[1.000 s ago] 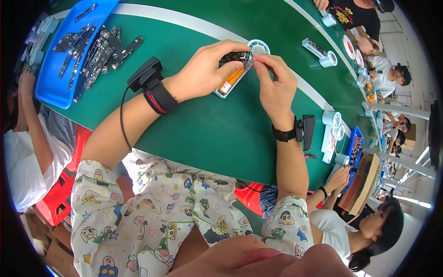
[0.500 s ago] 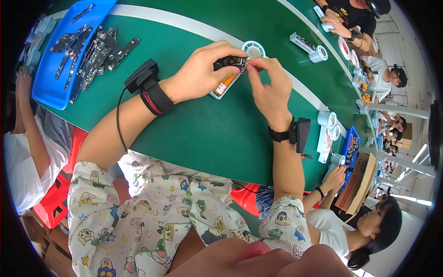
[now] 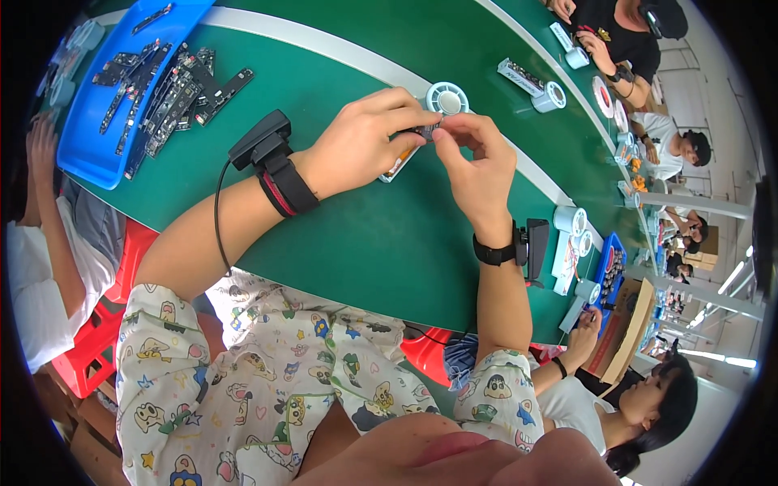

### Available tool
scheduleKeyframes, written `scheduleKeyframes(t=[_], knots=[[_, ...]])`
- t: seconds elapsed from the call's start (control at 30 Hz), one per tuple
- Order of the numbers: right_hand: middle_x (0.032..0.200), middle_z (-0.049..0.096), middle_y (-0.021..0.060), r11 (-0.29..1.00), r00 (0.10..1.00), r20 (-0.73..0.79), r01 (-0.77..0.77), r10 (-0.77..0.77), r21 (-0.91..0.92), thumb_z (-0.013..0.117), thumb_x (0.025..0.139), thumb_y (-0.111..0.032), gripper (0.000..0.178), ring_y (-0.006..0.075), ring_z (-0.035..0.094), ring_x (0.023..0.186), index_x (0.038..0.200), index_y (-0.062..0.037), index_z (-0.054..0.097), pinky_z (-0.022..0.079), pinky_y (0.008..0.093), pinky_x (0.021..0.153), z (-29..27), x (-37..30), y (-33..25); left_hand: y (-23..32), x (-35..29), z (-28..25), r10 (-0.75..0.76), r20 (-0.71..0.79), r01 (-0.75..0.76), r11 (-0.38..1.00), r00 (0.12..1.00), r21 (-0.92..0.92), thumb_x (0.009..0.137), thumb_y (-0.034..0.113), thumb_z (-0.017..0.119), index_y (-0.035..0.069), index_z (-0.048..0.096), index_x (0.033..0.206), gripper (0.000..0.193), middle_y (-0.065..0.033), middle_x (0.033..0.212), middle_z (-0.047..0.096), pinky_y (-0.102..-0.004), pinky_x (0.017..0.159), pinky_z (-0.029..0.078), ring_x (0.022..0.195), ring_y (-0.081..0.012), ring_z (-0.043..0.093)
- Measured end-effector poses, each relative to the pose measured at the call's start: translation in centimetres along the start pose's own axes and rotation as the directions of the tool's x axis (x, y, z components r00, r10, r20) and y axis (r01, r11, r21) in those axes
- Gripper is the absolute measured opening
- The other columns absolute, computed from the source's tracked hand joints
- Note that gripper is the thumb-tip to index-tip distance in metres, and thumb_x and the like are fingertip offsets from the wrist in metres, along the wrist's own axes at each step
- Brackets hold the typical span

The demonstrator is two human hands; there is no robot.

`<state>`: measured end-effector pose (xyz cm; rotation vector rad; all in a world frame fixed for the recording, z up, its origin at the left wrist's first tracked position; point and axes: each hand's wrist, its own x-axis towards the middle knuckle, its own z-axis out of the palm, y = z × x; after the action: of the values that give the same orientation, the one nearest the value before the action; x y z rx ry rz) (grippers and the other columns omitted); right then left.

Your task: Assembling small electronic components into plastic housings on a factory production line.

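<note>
At a green worktable [image 3: 365, 251], seen from the head camera, a person's left hand [image 3: 369, 134] grips a dark circuit board [image 3: 425, 130] between thumb and fingers, while the right hand [image 3: 482, 166] meets it at its right end, thumb and forefinger drawn together; whether those fingertips pinch the board or something finer cannot be told. Compared with a second ago, the board sits lower against the round head of a small pale-blue fan [image 3: 447, 99] just beyond it, and far less of its dark face shows between the fingers. The fan's long handle [image 3: 388, 178] lies beneath the left hand, with only a sliver of the orange piece [image 3: 399, 164] inside it visible, where a broader stretch showed earlier. The shift suggests close fingertip work at the board's end, the board apparently held over the handle rather than seated in it. To the left, a blue tray [image 3: 86, 162] and the heap of similar boards [image 3: 174, 101] at its right edge look undisturbed; a second fan [image 3: 551, 97] lies well apart at upper right.
</note>
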<state>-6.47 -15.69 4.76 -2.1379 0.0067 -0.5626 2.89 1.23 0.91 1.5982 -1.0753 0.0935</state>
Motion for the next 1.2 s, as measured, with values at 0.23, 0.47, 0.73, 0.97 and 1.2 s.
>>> scheduleKeyframes(t=[0.23,0.47,0.73,0.97,1.2], knots=[[0.093,0.072,0.0064,0.991,0.992,-0.004,-0.123,0.124,0.058,0.071,0.092,-0.001,0.024,0.0121,0.068,0.08,0.116,0.0019,0.065,0.056,0.0259,0.073,0.0,-0.4,0.0,1.5,-0.5,0.3,0.005,-0.012,-0.003,0.985,1.0,0.173,0.086,0.004,0.075,0.004,0.072,0.116,0.03,-0.0106,0.104,0.067,-0.0363,0.078,0.058,0.09,-0.0299,0.068],[0.087,0.069,0.0049,0.962,0.962,-0.005,-0.272,0.272,0.038,0.063,0.099,-0.005,0.025,0.0102,0.065,0.073,0.123,0.0015,0.064,0.054,0.0248,0.066,-0.3,0.9,-0.3,0.9,-0.3,1.1,-0.256,0.0,0.256,0.967,0.967,-0.014,0.088,0.008,0.072,0.004,0.07,0.115,0.028,-0.0128,0.114,0.067,-0.0443,0.086,0.055,0.098,-0.0347,0.066],[0.074,0.063,0.0004,0.904,0.901,0.092,-0.427,0.424,0.004,0.065,0.101,-0.011,0.031,0.0059,0.054,0.057,0.13,-0.0013,0.066,0.041,0.0222,0.049,0.1,2.1,-1.9,1.2,-0.6,0.4,0.051,-0.043,-0.046,0.994,0.998,0.104,0.079,0.005,0.074,0.004,0.07,0.112,0.033,-0.0133,0.123,0.065,-0.043,0.096,0.053,0.112,-0.0338,0.062],[0.09,0.067,0.0031,0.935,0.929,0.124,-0.355,0.349,0.028,0.063,0.101,-0.009,0.016,0.0063,0.059,0.066,0.114,-0.0013,0.069,0.047,0.0197,0.054,-1.5,0.5,0.6,0.8,-1.2,1.3,0.049,-0.045,-0.048,0.999,0.998,0.023,0.08,0.003,0.073,0.005,0.068,0.113,0.034,-0.0119,0.116,0.064,-0.0406,0.095,0.053,0.109,-0.0321,0.062],[0.106,0.063,0.0054,0.983,0.992,0.042,-0.125,0.12,0.137,0.059,0.102,-0.004,0.015,0.0081,0.062,0.072,0.114,0.001,0.068,0.047,0.0218,0.054,-0.1,-0.8,1.6,-0.2,-0.2,1.1,-0.163,0.015,0.162,0.967,0.987,-0.194,0.084,0.002,0.072,0.003,0.069,0.114,0.03,-0.013,0.107,0.065,-0.039,0.089,0.054,0.099,-0.0325,0.065]])
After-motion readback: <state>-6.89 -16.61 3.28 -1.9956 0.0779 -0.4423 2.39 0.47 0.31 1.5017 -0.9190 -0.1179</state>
